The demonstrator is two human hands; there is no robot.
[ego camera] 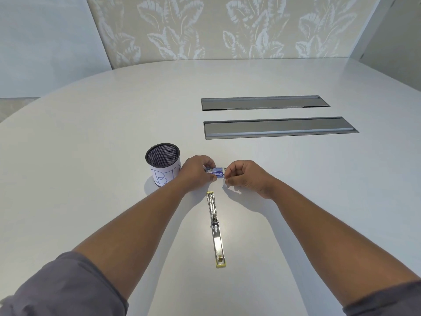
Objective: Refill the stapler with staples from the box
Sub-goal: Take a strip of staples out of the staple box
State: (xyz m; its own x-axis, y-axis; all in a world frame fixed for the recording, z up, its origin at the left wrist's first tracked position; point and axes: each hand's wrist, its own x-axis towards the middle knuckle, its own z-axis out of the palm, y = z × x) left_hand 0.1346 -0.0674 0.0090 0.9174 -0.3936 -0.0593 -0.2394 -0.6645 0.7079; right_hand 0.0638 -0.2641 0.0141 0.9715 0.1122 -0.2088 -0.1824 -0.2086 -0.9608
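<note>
With the left hand [197,168] pinching the staple box [215,172] and the right hand [245,176] tugging its end, staples could spill onto the table [91,133], missing the opened stapler [216,229].

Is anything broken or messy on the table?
Nothing looks broken or spilled. The stapler lies flat, opened out full length, which suits refilling. The left hand and right hand hold the staple box above it. The mesh cup stands upright.

Rounded white table [91,124], two metal floor-box lids [264,103], leaf-patterned wall panel [227,26], soft daylight.
</note>
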